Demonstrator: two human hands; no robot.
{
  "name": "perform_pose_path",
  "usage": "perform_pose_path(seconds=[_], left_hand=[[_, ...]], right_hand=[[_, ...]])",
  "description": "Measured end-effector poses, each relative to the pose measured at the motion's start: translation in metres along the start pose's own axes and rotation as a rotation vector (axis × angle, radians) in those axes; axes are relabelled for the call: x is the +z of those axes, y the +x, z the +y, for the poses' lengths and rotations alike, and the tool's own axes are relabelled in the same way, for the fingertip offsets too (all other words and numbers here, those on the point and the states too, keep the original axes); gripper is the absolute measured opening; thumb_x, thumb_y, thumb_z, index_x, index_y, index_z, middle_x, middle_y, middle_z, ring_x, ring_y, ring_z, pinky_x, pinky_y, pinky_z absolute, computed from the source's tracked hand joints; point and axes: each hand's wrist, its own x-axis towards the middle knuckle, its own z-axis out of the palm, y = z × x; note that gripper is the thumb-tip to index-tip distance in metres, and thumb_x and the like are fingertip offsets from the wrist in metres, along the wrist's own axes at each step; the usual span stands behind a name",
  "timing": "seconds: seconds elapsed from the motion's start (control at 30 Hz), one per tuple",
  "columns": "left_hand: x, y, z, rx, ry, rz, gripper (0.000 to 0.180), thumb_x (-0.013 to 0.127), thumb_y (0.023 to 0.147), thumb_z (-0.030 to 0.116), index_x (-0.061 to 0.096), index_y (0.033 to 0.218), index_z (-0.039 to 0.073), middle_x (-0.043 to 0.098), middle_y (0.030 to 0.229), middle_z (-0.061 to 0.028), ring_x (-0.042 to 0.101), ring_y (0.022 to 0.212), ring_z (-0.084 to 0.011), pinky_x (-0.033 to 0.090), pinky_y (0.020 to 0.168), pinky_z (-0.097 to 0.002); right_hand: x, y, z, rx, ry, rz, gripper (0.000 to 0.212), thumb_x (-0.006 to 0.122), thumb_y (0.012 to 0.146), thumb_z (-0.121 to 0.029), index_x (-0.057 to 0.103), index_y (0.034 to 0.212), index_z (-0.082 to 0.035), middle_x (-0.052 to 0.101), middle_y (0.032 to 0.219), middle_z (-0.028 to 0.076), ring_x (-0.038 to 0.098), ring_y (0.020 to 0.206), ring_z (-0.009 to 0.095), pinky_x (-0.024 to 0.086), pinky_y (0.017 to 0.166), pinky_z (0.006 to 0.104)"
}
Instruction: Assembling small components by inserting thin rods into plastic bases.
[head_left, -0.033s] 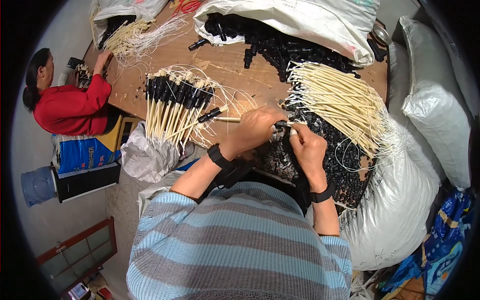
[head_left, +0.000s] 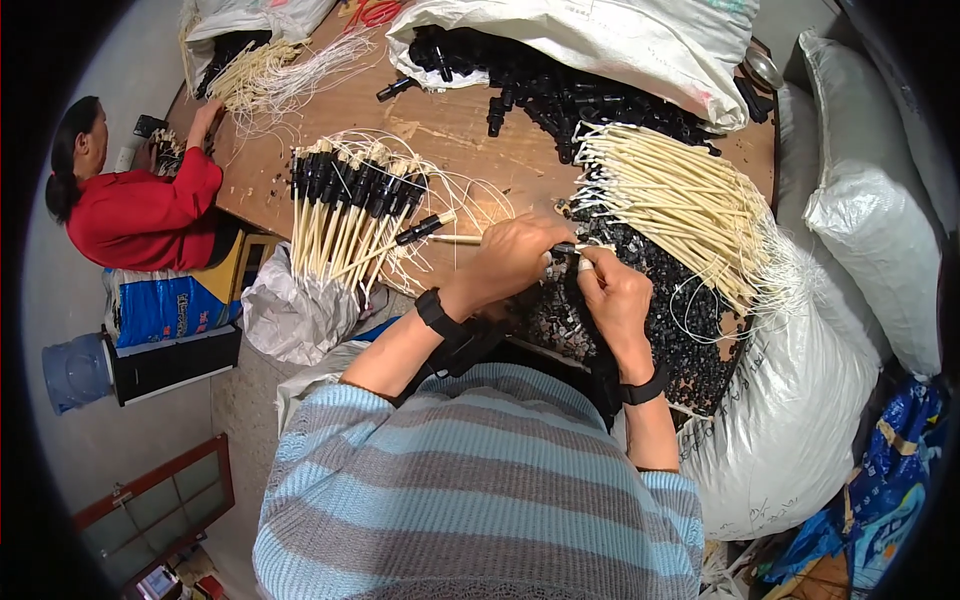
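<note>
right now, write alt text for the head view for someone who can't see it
A person's left hand and right hand hold a small black piece above a table strewn with black bits. Cream sticks lie to the right, black-topped sticks to the left, beyond them someone in red.

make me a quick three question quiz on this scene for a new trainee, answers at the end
1. Multiple choice: what do the left hand and right hand hold between them?
a) a pair of scissors
b) a small black part
c) a water bottle

2. Fill in the blank: on the table, black pieces spill from the mouth of a big ____ sack.

3. True or false: the pile of cream sticks lies farther right than the bundle of sticks with black tops.

Key: 1. b; 2. white; 3. true
</note>
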Motion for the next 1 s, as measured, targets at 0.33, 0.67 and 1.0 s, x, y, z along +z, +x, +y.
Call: perform_pose_path(seconds=[0.33,0.67,1.0], left_hand=[[0.001,-0.001,0.000,-0.129,-0.270,-0.172,0.042,0.062,0.070,-0.004,0.058,0.111,0.006,0.065,0.093,-0.0124,0.063,0.090,-0.0339,0.049,0.075,-0.0401],[-0.003,0.005,0.000,0.275,-0.305,0.180,0.009,0.067,0.071,0.003,0.066,0.080,0.002,0.066,0.081,-0.0080,0.063,0.076,-0.0242,0.049,0.068,-0.0323],[0.036,0.052,-0.054,-0.242,0.006,0.137,0.027,0.067,0.069,-0.004,0.067,0.095,0.004,0.066,0.087,-0.0126,0.065,0.079,-0.0298,0.049,0.070,-0.0411]], right_hand=[[-0.001,-0.004,-0.005,-0.004,0.071,-0.202,0.013,0.060,0.088,-0.006,0.060,0.100,-0.004,0.063,0.078,0.019,0.063,0.067,0.039,0.049,0.057,0.0407],[0.006,-0.007,-0.003,0.032,0.299,-0.020,0.012,0.063,0.087,-0.007,0.066,0.098,-0.006,0.060,0.068,0.016,0.062,0.058,0.031,0.046,0.053,0.0362],[-0.004,-0.012,0.010,0.427,0.294,-0.034,0.010,0.062,0.085,-0.008,0.068,0.091,-0.003,0.047,0.056,0.000,0.042,0.052,0.006,0.035,0.050,0.0248]])
